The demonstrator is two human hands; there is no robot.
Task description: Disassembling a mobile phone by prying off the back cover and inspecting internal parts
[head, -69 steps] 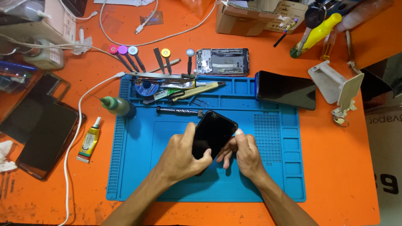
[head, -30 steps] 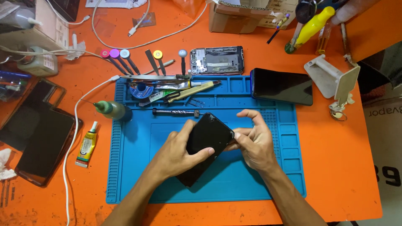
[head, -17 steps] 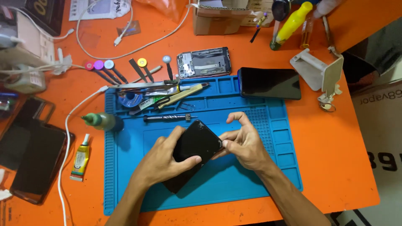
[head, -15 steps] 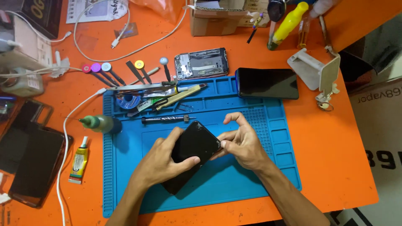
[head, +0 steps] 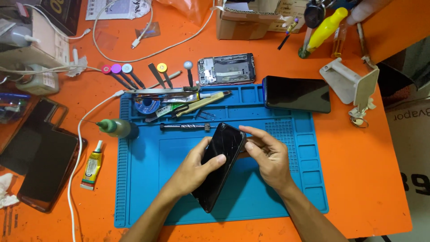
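Note:
A black phone (head: 222, 152) with a cracked glass face is held tilted above the blue work mat (head: 148, 188). My left hand (head: 195, 168) grips the phone around its left edge, thumb across the glass. At the phone's upper right edge my right hand (head: 264, 154) rests its fingertips against the side, fingers bent and apart.
Along the mat's top tray lie tweezers, a solder reel and several tools (head: 179, 101). An opened phone body (head: 226, 69) and a black phone (head: 296, 93) lie beyond it. A small bottle (head: 114, 127), a glue tube (head: 92, 163), dark screens (head: 42, 168) and a white stand (head: 354, 85) surround the mat.
The phone has turned from lying flatter to a steeper tilt, its lower end swung toward me. My right hand shifted from under the phone to its upper right edge. The view slid left.

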